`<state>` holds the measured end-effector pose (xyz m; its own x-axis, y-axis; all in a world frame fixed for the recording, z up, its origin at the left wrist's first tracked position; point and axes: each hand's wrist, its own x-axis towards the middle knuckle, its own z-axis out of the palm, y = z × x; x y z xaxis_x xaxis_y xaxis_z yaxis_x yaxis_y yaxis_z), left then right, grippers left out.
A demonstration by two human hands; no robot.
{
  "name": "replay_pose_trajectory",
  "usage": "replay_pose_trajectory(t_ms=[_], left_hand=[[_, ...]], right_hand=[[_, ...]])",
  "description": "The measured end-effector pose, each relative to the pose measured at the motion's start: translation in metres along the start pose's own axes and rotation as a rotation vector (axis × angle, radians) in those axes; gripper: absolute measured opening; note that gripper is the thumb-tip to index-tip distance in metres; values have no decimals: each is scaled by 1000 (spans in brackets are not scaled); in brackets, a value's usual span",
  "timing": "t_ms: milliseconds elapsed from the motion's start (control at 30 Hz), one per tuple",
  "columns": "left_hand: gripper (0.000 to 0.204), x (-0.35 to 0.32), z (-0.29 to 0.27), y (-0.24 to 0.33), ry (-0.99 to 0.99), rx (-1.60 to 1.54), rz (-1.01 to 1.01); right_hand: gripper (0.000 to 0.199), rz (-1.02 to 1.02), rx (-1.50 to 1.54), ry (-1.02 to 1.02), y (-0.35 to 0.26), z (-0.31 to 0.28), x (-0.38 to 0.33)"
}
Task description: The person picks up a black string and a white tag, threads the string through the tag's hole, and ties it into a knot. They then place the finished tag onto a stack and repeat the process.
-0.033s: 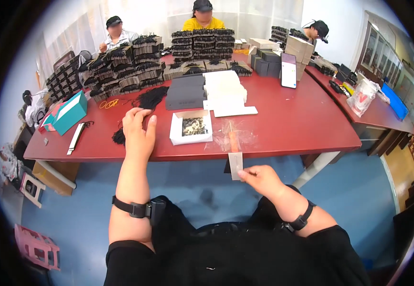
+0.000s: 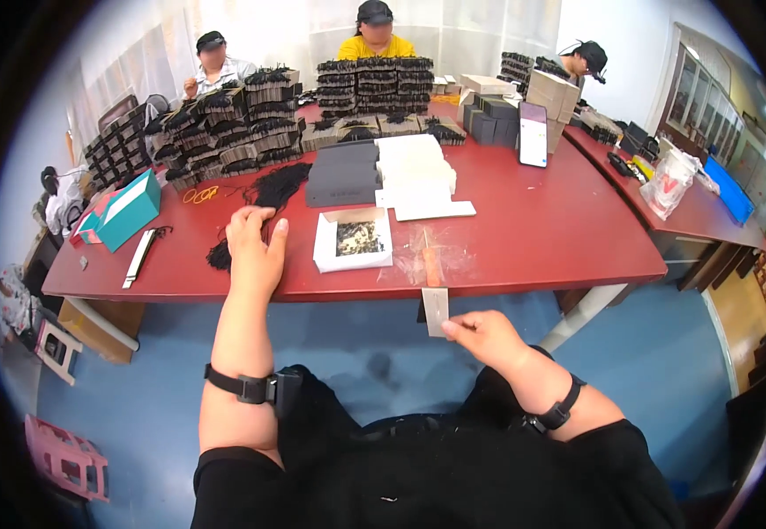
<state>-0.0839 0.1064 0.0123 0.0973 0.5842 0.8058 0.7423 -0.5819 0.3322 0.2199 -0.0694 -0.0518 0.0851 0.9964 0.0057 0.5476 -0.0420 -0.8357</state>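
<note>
White box (image 2: 354, 240) holds dark small pieces, near left hand (image 2: 255, 249)

Red table (image 2: 524, 238) bears dark boxes (image 2: 343, 172), white boxes (image 2: 414, 167), open tray (image 2: 354, 240), teal box (image 2: 127, 210)

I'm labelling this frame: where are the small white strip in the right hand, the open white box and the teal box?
small white strip (image 2: 435, 310), head view, middle of the strip.
open white box (image 2: 325, 251), head view, its left wall.
teal box (image 2: 133, 214), head view, its front side.
</note>
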Motion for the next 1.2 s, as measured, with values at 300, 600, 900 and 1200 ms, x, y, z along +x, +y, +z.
replay_pose_trajectory(t_ms=[300, 600, 900, 1200], left_hand=[[28, -2, 2, 6, -141, 19, -38], [28, -1, 1, 15, -135, 13, -23], [24, -2, -4, 17, -147, 24, -3], [22, 1, -2, 22, -158, -2, -45]], right_hand=[[23, -216, -58, 269, -56, -131, 25], [36, 514, -678, 437, 41, -275, 222], [31, 290, -263, 581, 112, -291, 262], [37, 297, -405, 635, 97, -286, 256]])
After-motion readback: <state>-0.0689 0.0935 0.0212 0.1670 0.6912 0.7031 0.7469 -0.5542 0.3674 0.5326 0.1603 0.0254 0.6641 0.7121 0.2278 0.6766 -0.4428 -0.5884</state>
